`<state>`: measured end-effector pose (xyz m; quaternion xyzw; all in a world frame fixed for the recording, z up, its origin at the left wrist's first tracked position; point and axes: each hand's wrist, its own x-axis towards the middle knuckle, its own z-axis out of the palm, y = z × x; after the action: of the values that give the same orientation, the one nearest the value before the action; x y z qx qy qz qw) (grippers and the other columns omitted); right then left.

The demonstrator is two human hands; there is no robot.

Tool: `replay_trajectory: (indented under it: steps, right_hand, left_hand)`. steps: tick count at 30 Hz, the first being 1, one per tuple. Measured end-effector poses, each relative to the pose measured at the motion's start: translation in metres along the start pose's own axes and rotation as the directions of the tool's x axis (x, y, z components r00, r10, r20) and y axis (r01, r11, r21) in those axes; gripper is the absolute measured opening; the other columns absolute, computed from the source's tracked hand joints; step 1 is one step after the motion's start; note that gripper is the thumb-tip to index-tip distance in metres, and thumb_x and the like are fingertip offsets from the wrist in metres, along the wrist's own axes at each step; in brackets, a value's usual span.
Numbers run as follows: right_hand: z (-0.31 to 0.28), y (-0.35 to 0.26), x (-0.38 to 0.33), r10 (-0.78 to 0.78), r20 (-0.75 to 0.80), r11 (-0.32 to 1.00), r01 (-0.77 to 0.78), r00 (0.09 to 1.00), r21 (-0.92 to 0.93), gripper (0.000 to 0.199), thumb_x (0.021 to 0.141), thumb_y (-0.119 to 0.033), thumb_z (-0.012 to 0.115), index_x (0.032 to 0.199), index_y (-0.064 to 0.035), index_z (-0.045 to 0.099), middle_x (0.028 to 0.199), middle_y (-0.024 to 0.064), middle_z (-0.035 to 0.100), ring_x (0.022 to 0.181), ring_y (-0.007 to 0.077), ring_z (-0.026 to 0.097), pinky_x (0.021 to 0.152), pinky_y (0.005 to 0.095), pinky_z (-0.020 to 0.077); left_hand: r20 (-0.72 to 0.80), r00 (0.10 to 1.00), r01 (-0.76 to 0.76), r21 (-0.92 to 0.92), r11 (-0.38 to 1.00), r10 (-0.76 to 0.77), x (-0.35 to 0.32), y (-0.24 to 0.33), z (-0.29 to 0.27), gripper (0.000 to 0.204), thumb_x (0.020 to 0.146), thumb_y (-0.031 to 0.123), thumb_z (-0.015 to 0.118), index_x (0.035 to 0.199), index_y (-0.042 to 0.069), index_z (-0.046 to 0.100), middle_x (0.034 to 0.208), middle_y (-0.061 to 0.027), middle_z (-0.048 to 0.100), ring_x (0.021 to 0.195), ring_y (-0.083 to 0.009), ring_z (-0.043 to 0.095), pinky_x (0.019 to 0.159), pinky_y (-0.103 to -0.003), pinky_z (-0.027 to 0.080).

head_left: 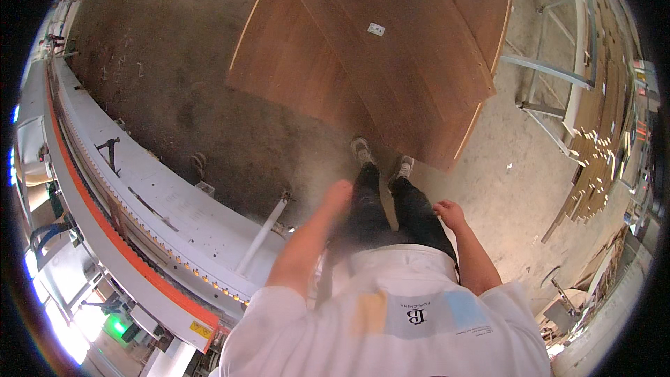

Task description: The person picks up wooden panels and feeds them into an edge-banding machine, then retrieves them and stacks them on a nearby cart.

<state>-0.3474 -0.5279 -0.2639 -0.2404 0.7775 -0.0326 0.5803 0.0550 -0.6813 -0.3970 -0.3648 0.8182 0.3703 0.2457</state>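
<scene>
I stand on a dusty concrete floor, looking down past my white shirt and dark trousers at my shoes. My left hand (340, 194) hangs blurred in front of my left thigh; nothing shows in it and its fingers are not distinguishable. My right hand (450, 213) hangs beside my right thigh with the fingers curled loosely and nothing in it. Just beyond my feet lies a stack of large brown wooden panels (391, 49) with pale edges and small white labels. Neither hand touches the panels.
A long white machine with an orange conveyor strip (125, 209) runs along my left, a white support rod (262, 234) leaning from it. At the right stand a metal frame rack (551, 70) and piles of narrow wooden pieces (600, 153).
</scene>
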Motion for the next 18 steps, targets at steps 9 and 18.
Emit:
replay_trajectory:
  steps: [9,18]
  right_hand:
    - [-0.023,-0.014,0.057,-0.084,-0.127,0.988,0.066,0.988,-0.139,0.038,0.090,-0.041,0.067,0.103,-0.0060,0.073,0.089,0.0124,0.074,0.082,0.0241,0.070,0.077,0.0363,0.0531]
    - [-0.167,0.011,0.237,-0.122,-0.473,0.929,-0.067,0.873,-0.363,0.044,0.088,-0.045,0.067,0.118,-0.0140,0.069,0.102,0.0165,0.074,0.098,0.0334,0.070,0.084,0.0428,0.0546]
  left_hand:
    - [0.057,0.989,0.145,-0.327,0.934,-0.133,0.021,-0.034,0.037,0.027,0.090,0.026,0.060,0.109,0.009,0.070,0.111,-0.0141,0.069,0.102,-0.0320,0.066,0.085,-0.046,0.054]
    - [0.038,0.930,0.243,-0.808,0.537,-0.365,0.067,0.046,-0.028,0.031,0.094,0.028,0.061,0.119,0.008,0.064,0.111,-0.0168,0.071,0.104,-0.0342,0.067,0.091,-0.044,0.052]
